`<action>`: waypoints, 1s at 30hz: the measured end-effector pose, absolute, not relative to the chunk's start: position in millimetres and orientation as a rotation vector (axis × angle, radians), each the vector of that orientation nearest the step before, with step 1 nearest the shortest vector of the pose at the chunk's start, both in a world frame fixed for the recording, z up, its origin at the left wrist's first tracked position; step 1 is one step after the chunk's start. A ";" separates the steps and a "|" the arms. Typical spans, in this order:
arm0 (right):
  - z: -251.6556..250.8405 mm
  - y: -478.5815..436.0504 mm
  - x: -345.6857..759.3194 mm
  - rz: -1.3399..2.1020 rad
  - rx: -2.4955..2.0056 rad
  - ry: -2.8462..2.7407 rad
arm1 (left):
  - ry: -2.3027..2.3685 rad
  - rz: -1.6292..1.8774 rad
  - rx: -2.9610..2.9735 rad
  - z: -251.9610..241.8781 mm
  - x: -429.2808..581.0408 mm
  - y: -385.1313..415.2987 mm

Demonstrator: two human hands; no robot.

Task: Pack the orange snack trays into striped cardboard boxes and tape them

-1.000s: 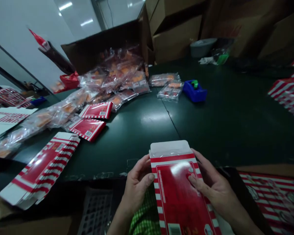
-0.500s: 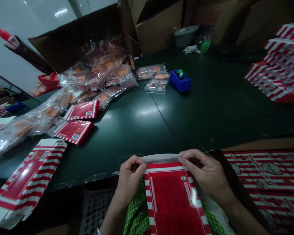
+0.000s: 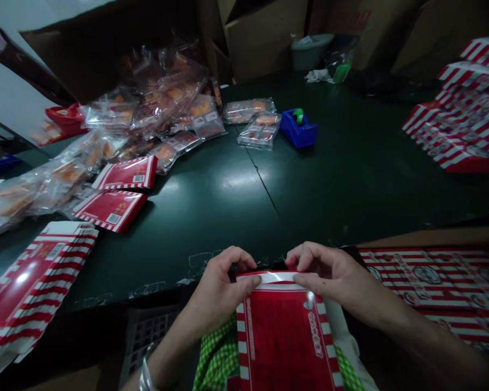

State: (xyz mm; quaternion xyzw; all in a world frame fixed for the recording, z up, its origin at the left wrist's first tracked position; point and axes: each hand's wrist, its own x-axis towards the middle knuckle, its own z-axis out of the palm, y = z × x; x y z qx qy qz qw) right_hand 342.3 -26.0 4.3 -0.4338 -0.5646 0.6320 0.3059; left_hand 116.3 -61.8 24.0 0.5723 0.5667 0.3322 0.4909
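A red box with white-striped edges (image 3: 285,331) stands close to my body, its top end at the table's front edge. My left hand (image 3: 228,282) grips the top left corner, thumb on the front face and fingers curled behind. On the top right corner, my right hand (image 3: 324,274) holds in the same way, thumb pressed near the rim. Between the thumbs runs a white strip along the top, where the end flap meets the front. What is inside the box is hidden.
Flat striped cartons (image 3: 36,282) lie stacked at left, beside two red boxes (image 3: 110,209). Behind are clear food packets (image 3: 171,103) in a heap. A blue tape dispenser (image 3: 299,130) sits mid-table. Striped boxes (image 3: 464,119) are piled at right; an open carton of boxes (image 3: 424,277) is below.
The white flap that stood up at the box's top has been folded down. Both thumbs have moved onto the front edge. The view has shifted slightly.
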 end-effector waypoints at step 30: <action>-14.4 -75.7 349.9 1.274 -1.245 -1.425 | 1.204 0.994 1.199 23.6 119.0 -94.9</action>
